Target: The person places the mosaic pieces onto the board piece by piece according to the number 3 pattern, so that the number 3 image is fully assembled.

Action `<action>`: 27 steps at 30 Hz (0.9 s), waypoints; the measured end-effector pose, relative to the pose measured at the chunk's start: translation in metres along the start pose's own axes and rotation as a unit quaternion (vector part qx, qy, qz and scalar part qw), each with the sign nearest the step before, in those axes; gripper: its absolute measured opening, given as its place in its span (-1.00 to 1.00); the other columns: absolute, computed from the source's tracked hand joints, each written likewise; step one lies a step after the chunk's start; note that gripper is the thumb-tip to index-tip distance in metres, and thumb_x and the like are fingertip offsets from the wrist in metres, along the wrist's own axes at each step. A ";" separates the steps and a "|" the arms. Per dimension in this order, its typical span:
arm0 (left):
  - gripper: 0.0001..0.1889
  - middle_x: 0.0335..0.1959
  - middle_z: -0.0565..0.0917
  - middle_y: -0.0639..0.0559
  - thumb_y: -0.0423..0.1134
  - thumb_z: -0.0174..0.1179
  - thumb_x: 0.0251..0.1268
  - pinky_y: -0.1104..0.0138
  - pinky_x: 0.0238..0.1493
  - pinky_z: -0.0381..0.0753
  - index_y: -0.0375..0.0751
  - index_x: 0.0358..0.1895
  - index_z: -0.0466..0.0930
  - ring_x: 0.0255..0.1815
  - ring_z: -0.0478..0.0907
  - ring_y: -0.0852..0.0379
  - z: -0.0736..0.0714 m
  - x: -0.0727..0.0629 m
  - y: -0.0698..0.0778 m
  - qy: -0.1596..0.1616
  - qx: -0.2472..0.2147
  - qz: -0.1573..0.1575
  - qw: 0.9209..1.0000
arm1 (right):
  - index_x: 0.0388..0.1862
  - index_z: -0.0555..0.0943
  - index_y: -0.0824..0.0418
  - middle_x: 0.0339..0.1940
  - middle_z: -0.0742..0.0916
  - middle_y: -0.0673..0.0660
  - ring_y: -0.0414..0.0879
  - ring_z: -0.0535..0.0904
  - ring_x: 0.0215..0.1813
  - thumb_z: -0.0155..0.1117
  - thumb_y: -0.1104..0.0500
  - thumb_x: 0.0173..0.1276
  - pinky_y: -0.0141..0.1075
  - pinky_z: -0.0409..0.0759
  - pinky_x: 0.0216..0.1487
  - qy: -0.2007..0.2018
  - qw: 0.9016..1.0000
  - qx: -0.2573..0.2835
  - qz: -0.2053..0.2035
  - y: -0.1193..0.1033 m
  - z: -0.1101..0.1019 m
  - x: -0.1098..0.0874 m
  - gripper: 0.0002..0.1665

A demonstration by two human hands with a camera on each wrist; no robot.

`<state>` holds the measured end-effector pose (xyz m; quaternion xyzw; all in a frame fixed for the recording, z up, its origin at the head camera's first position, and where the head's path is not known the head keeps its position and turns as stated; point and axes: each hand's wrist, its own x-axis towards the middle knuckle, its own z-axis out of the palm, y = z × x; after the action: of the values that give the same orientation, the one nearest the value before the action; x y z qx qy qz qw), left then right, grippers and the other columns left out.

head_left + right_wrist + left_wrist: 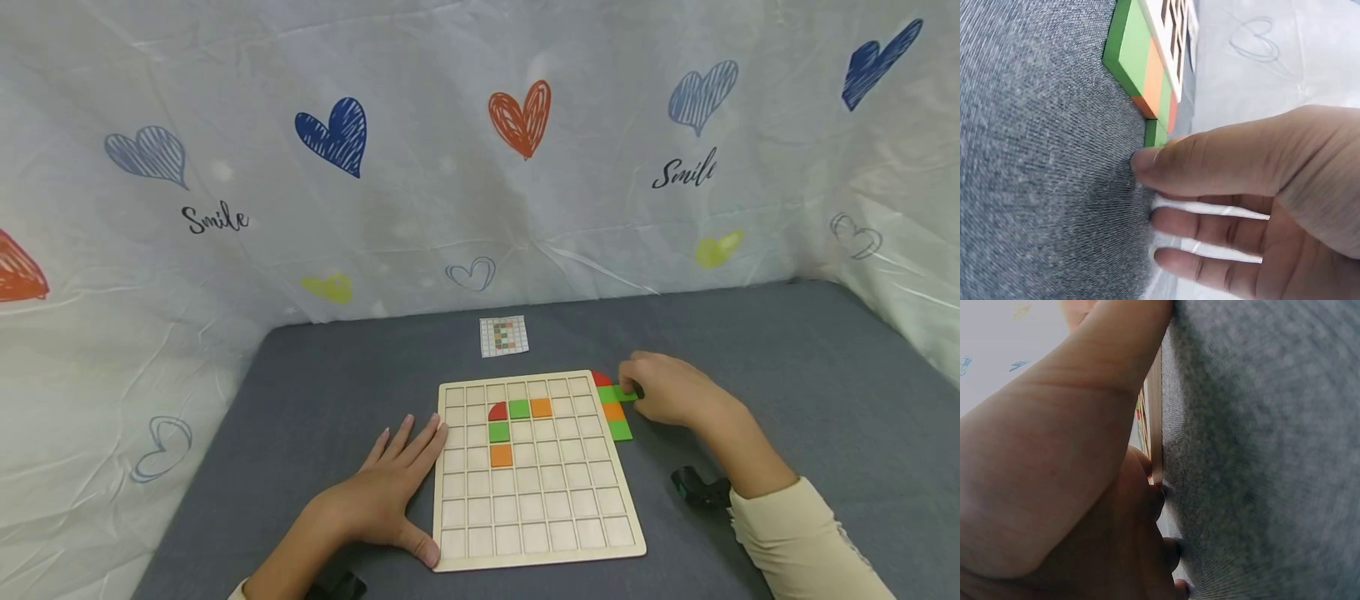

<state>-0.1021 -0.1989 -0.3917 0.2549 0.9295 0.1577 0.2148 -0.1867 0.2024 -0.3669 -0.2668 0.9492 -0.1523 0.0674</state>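
Observation:
My left hand [382,492] spreads its fingers along the left edge of a wooden grid board [540,560], fingertips and thumb touching the rim. On the board, a red quarter-round tile [497,412] has green [519,409] and orange tiles to its right, and a green and an orange tile below it. Beyond the board's right edge, my right hand [663,390] pinches a green square tile [1155,132] between thumb and forefinger, low over the cloth. That tile touches or nearly touches a column of red, green, orange [1152,78] and green tiles beside the board.
A small printed card [504,336] with a coloured grid pattern lies behind the board. Grey cloth [360,375] covers the table. Behind it hangs a white curtain [420,200] with hearts. A black device [699,487] is at my right wrist.

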 end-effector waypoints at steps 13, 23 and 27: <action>0.50 0.65 -0.29 0.06 0.60 0.35 -0.38 -0.23 0.47 -0.37 0.01 0.66 -0.27 0.60 -0.48 -0.18 -0.001 0.001 0.000 0.000 0.003 0.001 1.000 | -0.28 0.61 0.17 -0.34 0.59 0.02 -0.10 0.41 -0.36 0.32 0.53 0.09 -0.17 0.47 -0.32 0.026 0.999 -0.025 -0.012 0.000 0.005 0.004 -0.69; 0.50 0.65 -0.30 0.07 0.60 0.35 -0.38 -0.23 0.47 -0.36 0.03 0.66 -0.29 0.60 -0.48 -0.18 0.000 0.001 -0.001 -0.001 0.005 -0.001 1.000 | -0.24 0.59 0.19 -0.34 0.57 0.02 -0.11 0.37 -0.36 0.34 0.45 0.05 -0.20 0.43 -0.33 0.012 1.000 -0.011 -0.013 0.000 0.002 0.001 -0.70; 0.50 0.65 -0.30 0.07 0.59 0.36 -0.37 -0.23 0.47 -0.37 0.02 0.66 -0.29 0.60 -0.49 -0.18 0.000 0.001 -0.001 -0.003 0.004 -0.001 1.000 | -0.26 0.58 0.17 -0.37 0.55 0.00 -0.12 0.36 -0.37 0.29 0.43 0.06 -0.21 0.40 -0.34 0.013 1.000 0.003 -0.021 -0.006 0.000 0.001 -0.73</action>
<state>-0.1030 -0.1990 -0.3924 0.2549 0.9297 0.1532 0.2173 -0.1850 0.1974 -0.3647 -0.2847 0.9437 -0.1602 0.0530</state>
